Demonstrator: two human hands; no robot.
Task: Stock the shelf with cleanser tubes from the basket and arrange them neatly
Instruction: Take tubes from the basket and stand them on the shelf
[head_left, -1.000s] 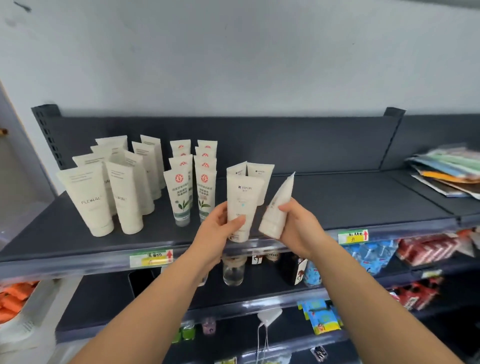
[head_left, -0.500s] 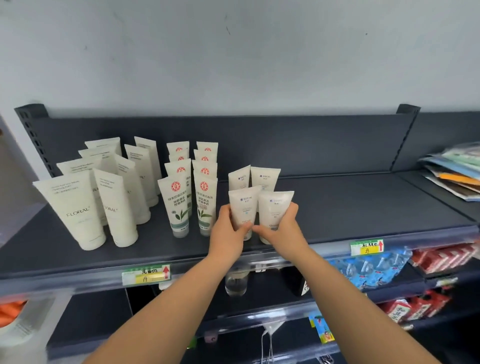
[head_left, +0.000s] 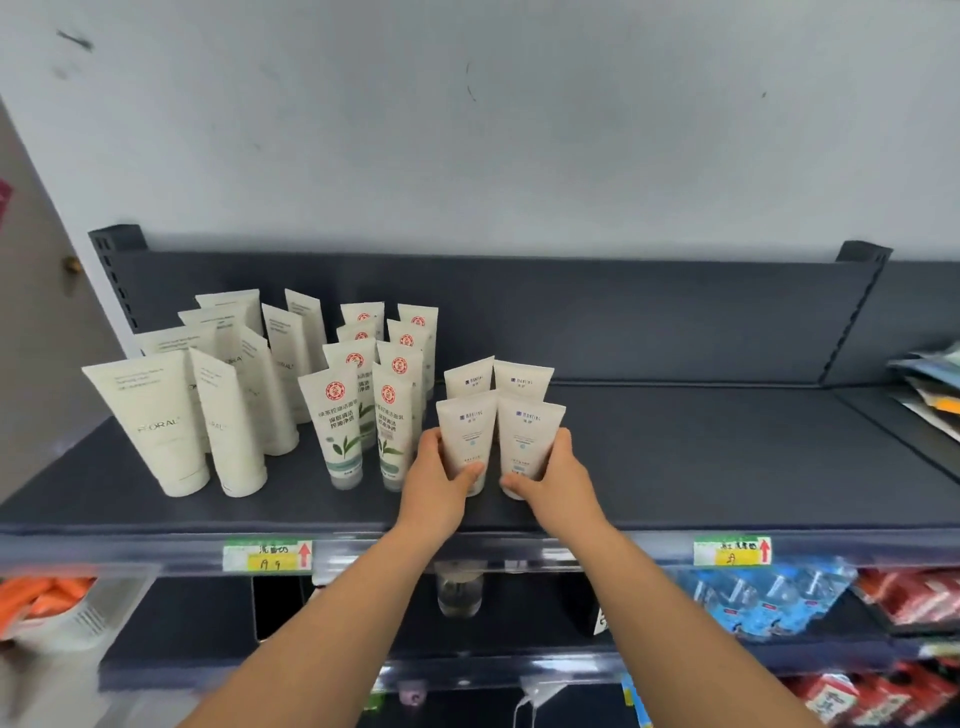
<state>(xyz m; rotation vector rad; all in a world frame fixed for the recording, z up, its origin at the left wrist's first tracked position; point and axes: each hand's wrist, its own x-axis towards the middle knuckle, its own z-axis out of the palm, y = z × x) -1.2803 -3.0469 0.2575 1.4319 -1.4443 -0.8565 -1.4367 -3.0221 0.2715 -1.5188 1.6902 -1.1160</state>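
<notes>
Squaring the third group's front row, left hand (head_left: 441, 486) curls fingers round one cleanser tube (head_left: 464, 439), right hand (head_left: 561, 480) round its neighbour (head_left: 529, 436); shelf (head_left: 717, 457) toward three o'clock seemingly awaits more.

Bright, even light; wide-angle bending and blur toward the edges.

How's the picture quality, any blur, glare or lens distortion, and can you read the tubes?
Head view: soft light, no harsh glare; the wide lens splays the end uprights of the shelf outward; the FLORAL tube reads legibly, but fine print on the front-left tube in the left hand and front-right tube in the right hand is too soft; blue packets below smeared.
</notes>
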